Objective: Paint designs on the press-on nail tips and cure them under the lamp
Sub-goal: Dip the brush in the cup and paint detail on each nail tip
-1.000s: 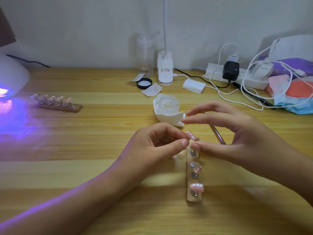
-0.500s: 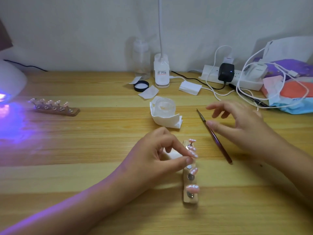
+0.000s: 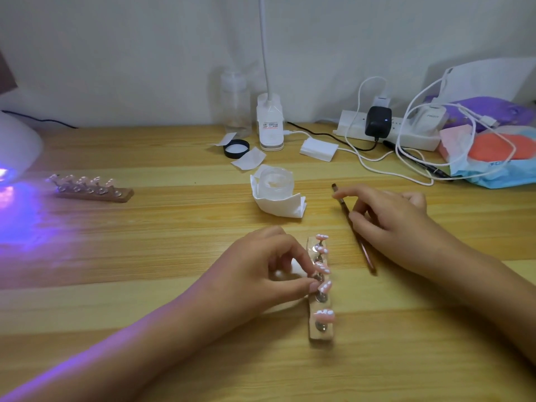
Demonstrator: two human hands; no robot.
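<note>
Looking down, I see a wooden table [image 3: 145, 285] that runs back to a white wall [image 3: 116, 53]. Purple light from the nail lamp [image 3: 17, 149] spills over the left edge. The wooden holder [image 3: 320, 333] with pink nail tips [image 3: 324, 316] lies near the middle, and my left hand [image 3: 261, 274] pinches it at its side. My right hand [image 3: 391, 224] curls round the brush [image 3: 366, 255] close by. Cables [image 3: 377, 166] and a power strip [image 3: 348, 123] crowd the back right. Bare wood lies between my hands and the second holder [image 3: 95, 192] on the left.
</note>
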